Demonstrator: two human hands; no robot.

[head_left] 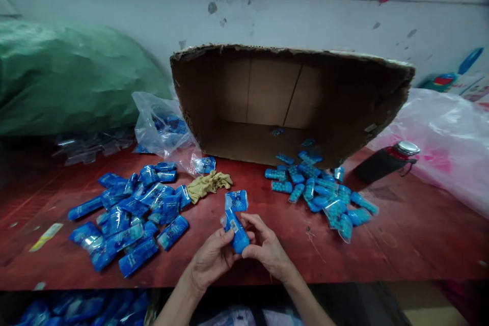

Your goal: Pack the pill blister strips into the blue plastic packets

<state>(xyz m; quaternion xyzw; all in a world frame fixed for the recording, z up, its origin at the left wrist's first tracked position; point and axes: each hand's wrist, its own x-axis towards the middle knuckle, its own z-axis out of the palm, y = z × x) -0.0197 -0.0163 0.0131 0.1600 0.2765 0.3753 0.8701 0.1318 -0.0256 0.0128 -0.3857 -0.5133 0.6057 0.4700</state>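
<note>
Between both hands, over the front of the red table, is a small blue plastic packet (237, 234) with a barcode label. My left hand (214, 254) is closed on its left side, the thumb resting on the packet. My right hand (267, 247) grips its right side and lower end with thumb and fingers. Just beyond the hands lies a flat blue printed wrapper (237, 200). A heap of blue printed packets (130, 214) spreads to the left. To the right lies a pile of clear-wrapped blue-green items (324, 188), whose exact kind I cannot make out.
A cardboard box (290, 147) lies on its side, opening towards me. A yellowish glove (209, 185), a clear bag (164, 127) and a green sack (76, 76) are left of it. A dark bottle (385, 162) and pinkish plastic bag (446, 137) stand right. A yellow-white strip (46, 236) lies far left.
</note>
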